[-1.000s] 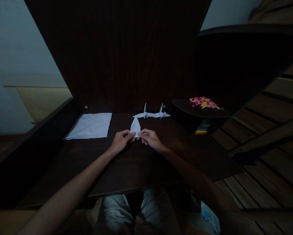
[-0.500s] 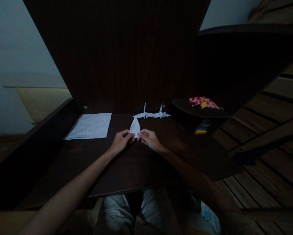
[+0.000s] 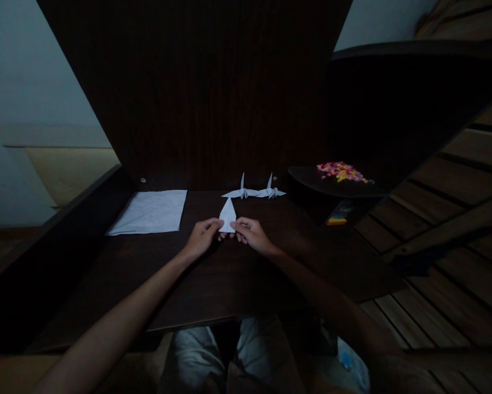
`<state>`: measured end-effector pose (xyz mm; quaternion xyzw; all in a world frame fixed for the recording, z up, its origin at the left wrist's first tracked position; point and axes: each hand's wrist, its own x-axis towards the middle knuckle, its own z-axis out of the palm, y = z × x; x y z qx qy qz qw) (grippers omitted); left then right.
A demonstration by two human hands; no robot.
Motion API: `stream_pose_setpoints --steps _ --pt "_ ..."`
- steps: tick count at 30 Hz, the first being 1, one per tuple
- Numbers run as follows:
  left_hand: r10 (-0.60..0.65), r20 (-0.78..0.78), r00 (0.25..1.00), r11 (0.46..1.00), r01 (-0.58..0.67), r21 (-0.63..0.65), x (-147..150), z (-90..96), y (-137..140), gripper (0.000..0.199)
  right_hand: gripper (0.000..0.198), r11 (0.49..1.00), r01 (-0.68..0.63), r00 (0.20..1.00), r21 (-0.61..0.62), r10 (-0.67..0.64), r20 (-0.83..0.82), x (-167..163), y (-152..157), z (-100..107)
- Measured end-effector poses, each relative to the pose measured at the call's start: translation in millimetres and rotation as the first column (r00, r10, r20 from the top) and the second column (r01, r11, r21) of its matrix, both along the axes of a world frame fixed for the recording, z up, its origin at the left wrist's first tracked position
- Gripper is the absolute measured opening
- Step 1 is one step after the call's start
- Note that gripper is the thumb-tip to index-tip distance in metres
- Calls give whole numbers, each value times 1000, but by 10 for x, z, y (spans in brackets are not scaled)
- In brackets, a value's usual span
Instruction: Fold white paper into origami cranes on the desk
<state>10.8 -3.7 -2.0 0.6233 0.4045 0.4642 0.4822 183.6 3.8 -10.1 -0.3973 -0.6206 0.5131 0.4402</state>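
Note:
A small folded piece of white paper (image 3: 228, 212), kite-shaped with its point facing away from me, is held just above the dark desk. My left hand (image 3: 205, 234) pinches its lower left edge, thumb on top. On the lower right edge, my right hand (image 3: 252, 232) grips it the same way, with its thumb on the paper's face. The other fingers are partly hidden beneath the paper. Beyond it, two white origami cranes stand side by side, a left crane (image 3: 243, 193) and a right crane (image 3: 272, 192).
A stack of white paper sheets (image 3: 151, 212) lies at the desk's left. To the right, a low corner shelf (image 3: 301, 176) bears a heap of pink, red and yellow bits (image 3: 342, 171). A dark panel (image 3: 213, 98) rises behind the desk (image 3: 180, 298).
My left thumb has shifted up and slightly left, baring more of the paper's lower edge. The right hand stays in nearly the same place. The cranes have not moved.

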Motion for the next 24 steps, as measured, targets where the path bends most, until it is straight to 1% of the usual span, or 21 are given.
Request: stream_pose_setpoints --steps 6,10,15,19,21,24 --pt "-29 -20 999 1000 29 10 11 -6 1 31 36 1000 28 1000 9 -28 9 6 10 -17" --pt "-20 -47 999 1000 21 13 22 1 -22 33 35 999 48 999 25 -48 8 10 11 -13" --pt "60 -100 993 998 -57 31 29 2 -41 33 36 993 52 998 102 -54 24 27 3 8" --pt "135 -103 985 989 -128 73 17 -28 -9 32 37 984 36 997 175 -47 60 31 -14 12" --pt "121 -86 989 991 -116 67 8 -47 12 33 37 984 27 997 175 -39 64 28 -21 10" --pt "58 -7 998 998 -58 10 1 -60 30 32 36 991 16 999 133 -22 47 26 -25 9"
